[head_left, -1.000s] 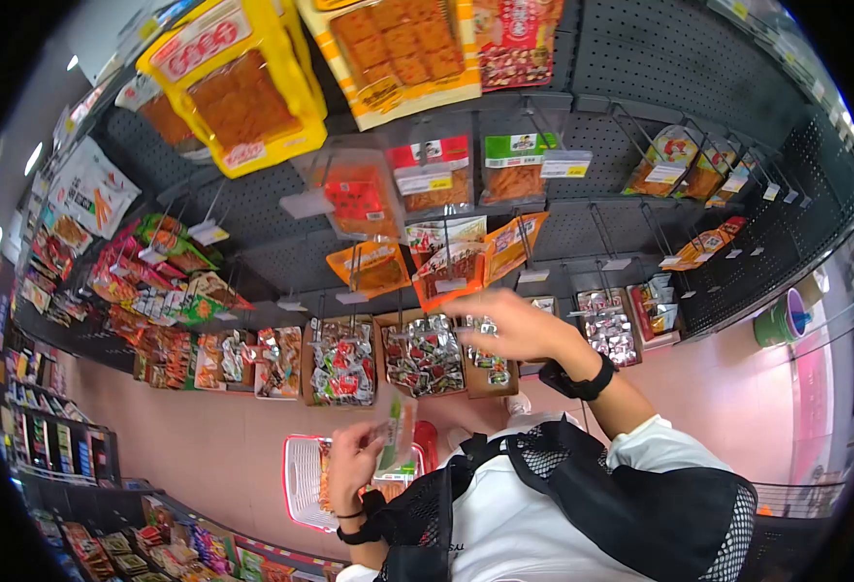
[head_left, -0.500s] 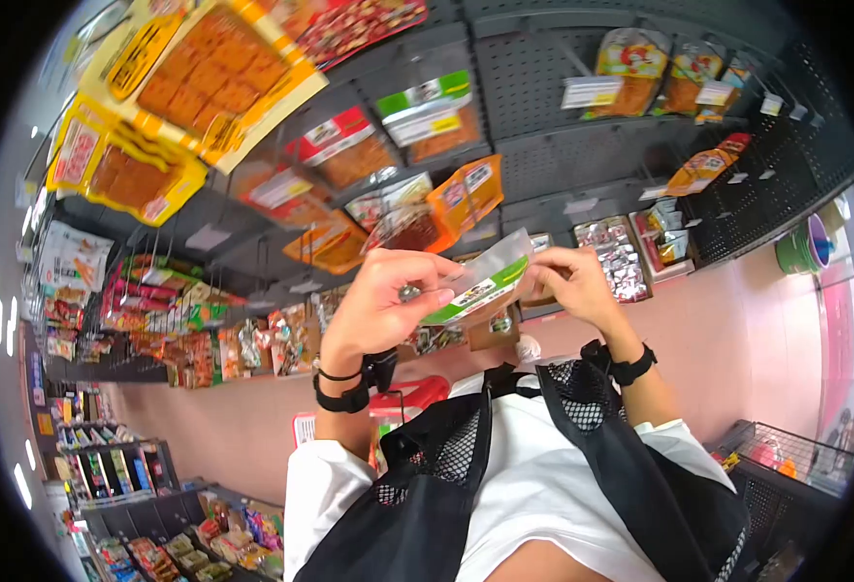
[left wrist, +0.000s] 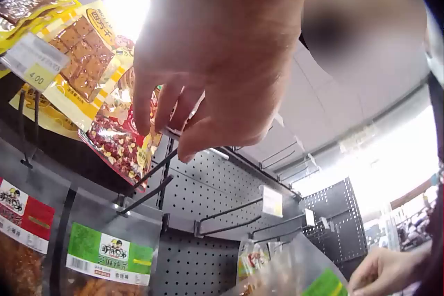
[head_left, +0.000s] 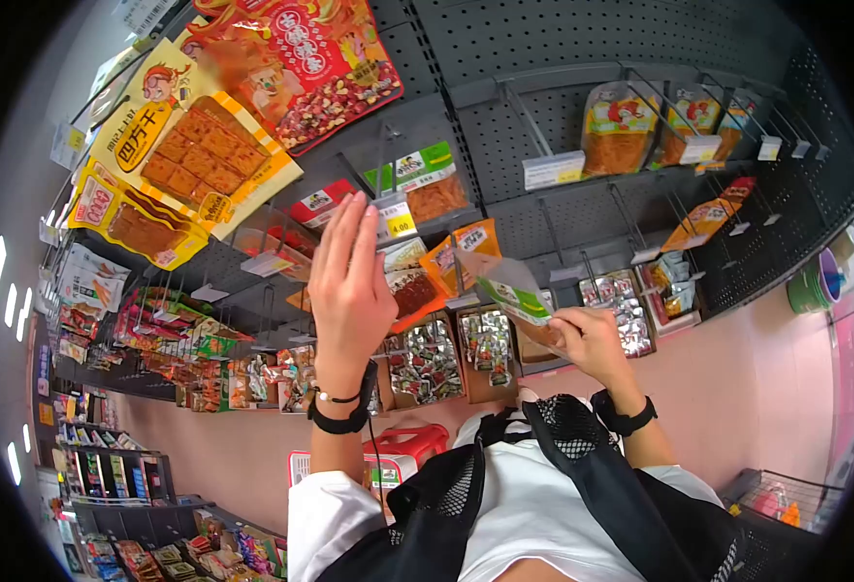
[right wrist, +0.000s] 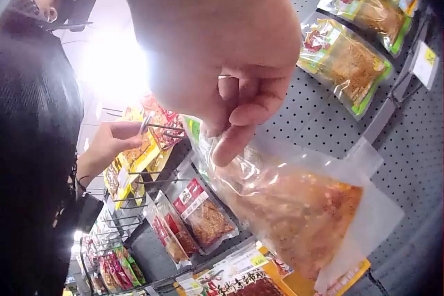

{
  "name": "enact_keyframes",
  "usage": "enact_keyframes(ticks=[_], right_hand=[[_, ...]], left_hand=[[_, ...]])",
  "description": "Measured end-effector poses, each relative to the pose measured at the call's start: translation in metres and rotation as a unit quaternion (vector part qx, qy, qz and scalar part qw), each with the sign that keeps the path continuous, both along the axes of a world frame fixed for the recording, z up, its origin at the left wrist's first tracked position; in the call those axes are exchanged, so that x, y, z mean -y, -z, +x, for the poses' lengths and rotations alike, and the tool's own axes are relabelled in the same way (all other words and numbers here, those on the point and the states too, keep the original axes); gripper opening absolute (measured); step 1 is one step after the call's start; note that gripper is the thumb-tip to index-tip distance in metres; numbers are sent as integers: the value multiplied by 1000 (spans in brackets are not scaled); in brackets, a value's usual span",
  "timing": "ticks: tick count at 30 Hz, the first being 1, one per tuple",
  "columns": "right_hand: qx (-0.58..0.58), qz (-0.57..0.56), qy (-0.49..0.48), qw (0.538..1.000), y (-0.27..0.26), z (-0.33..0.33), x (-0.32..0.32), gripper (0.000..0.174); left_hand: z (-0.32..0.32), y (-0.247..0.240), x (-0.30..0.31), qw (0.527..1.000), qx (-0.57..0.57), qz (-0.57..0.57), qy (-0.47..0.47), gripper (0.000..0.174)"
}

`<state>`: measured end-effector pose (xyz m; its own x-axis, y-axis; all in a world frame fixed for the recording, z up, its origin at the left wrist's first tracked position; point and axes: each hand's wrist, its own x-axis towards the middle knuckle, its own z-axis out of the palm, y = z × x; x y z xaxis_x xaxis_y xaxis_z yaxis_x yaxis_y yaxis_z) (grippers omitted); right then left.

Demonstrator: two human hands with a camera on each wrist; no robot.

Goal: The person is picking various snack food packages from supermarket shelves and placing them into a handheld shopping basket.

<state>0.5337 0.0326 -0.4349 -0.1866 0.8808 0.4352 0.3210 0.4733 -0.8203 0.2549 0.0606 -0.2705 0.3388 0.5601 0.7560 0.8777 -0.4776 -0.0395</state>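
My right hand [head_left: 594, 341] pinches an edge of a clear snack bag [head_left: 516, 299] with a green label. In the right wrist view, orange-brown food fills the lower part of this bag [right wrist: 295, 216], which hangs tilted below the fingers. My left hand [head_left: 351, 283] is raised with its fingers extended, fingertips right at the price tag [head_left: 398, 218] marked 4.00. Just behind that tag hangs a matching green-labelled bag [head_left: 435, 184]. A red-labelled bag [head_left: 316, 206] is partly hidden behind the left hand.
Yellow bean-curd packs [head_left: 209, 160] and a large red pouch [head_left: 301, 78] hang at upper left. Orange pouches [head_left: 466, 254] hang on lower hooks. Bare hooks [left wrist: 232, 216] stick out from the pegboard. Below are open boxes of small packets [head_left: 425, 364]. A red-handled basket [head_left: 412, 444] stands on the floor.
The green-labelled bag began in my left hand, then came between both hands; now only the right holds it. My left hand has let go and moved up to the price tag.
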Motion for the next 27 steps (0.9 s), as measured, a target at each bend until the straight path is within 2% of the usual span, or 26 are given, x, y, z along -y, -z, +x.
enact_keyframes(ticks=[3,5,9,10,14,20,27], right_hand=[[-16,-45,2,999,-10,-2,-5,7],[-59,-77,-14,995,-18,-9,-11,7],[-121,-88,-91,985,-28,-28,-27,6],[-140,-114,-107,978,-27,-32,-33,6],[-162,-68,-104,979,-31,-53,-50,8],[-178,-81,-117,974,-46,-63,-60,9],[-170,-67,-123,975,-54,-67,-63,9]], left_hand=[[3,2,2,1000,-6,-9,-8,42],[3,-1,4,998,19,-65,-15,48],[7,-12,1,998,15,-56,-35,35],[6,-11,-3,999,31,-26,-23,26],[3,-20,-16,993,88,-77,-21,15],[7,-25,-15,985,136,-108,-12,11],[7,-27,-17,987,132,-89,6,12]])
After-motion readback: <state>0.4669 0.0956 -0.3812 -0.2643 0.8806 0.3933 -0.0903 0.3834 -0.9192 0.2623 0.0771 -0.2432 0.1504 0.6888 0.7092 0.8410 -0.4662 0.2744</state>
